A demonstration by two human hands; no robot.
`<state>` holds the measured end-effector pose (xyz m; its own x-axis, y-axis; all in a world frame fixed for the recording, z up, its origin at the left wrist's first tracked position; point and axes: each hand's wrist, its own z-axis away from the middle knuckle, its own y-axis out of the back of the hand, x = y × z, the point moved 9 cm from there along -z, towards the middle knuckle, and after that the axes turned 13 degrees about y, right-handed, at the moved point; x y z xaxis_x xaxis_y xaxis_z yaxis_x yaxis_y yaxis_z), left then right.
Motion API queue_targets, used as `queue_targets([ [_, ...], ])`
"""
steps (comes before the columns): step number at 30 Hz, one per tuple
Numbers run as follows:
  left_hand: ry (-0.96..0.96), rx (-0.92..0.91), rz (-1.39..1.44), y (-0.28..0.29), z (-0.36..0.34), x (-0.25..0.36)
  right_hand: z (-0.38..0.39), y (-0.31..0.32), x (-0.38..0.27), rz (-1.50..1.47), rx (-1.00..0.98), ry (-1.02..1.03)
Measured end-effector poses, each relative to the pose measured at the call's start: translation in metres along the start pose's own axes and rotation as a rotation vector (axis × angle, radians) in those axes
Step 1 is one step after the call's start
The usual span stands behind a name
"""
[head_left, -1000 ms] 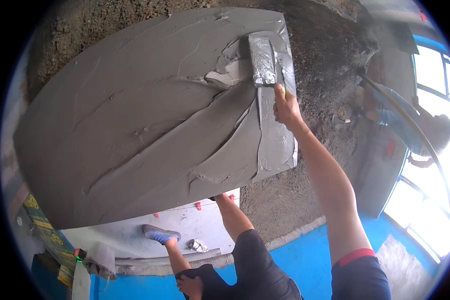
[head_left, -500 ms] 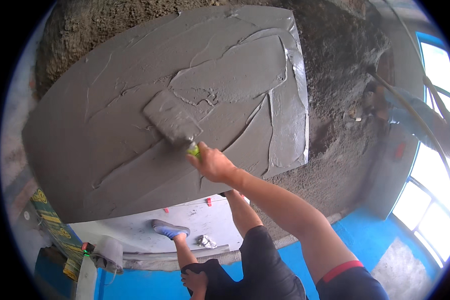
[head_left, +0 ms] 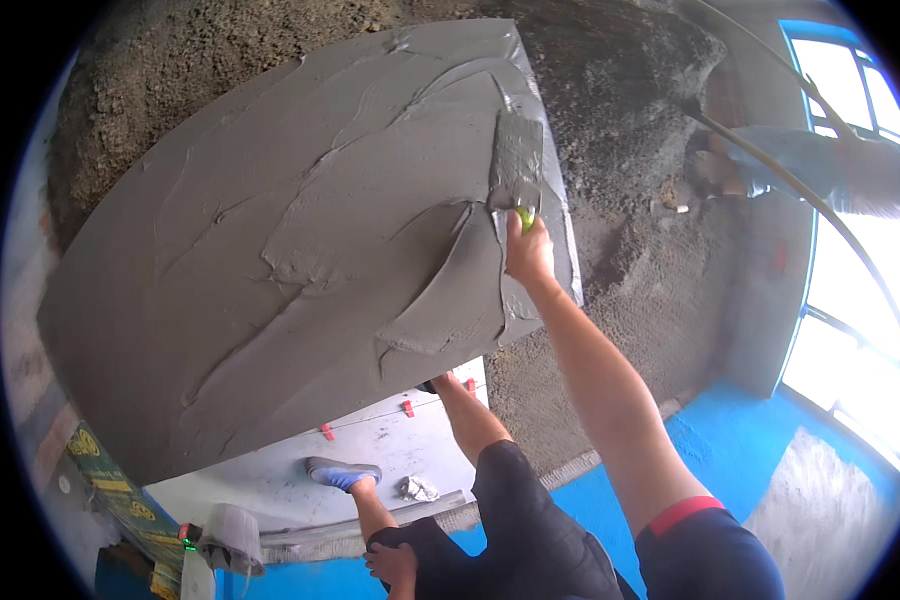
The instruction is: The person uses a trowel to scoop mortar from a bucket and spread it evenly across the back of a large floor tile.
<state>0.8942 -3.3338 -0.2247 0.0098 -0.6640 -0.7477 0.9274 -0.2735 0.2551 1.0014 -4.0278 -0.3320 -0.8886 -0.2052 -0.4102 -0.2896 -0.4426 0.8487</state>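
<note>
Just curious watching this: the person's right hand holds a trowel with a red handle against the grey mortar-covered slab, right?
Not quite: the head view shows the trowel handle is green, not red. The right hand does hold it against the grey mortar-covered slab.

Below my right hand, red spacers (head_left: 325, 431) sit on pale laid tiles (head_left: 270, 480); a bright window (head_left: 860, 330) is off to its right.

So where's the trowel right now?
In the head view, the trowel lies flat on the mortar-covered slab near its upper right edge, held by the right hand.
</note>
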Motion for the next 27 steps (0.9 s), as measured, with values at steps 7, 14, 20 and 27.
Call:
queue_targets([
  [7, -0.025, 0.050, 0.026, 0.004, -0.003, -0.007, 0.062, -0.024, 0.084, -0.196, -0.046, -0.270],
  [14, -0.024, 0.095, 0.029, 0.005, -0.016, -0.022, 0.126, -0.023, 0.113, -0.433, 0.089, -0.394],
  [20, -0.027, 0.066, 0.021, 0.007, -0.022, -0.029, 0.183, -0.037, 0.134, -0.500, 0.195, -0.490],
  [27, -0.019, 0.087, 0.032, 0.009, -0.026, -0.033, 0.239, -0.079, 0.098, -1.102, 0.448, -0.849],
])
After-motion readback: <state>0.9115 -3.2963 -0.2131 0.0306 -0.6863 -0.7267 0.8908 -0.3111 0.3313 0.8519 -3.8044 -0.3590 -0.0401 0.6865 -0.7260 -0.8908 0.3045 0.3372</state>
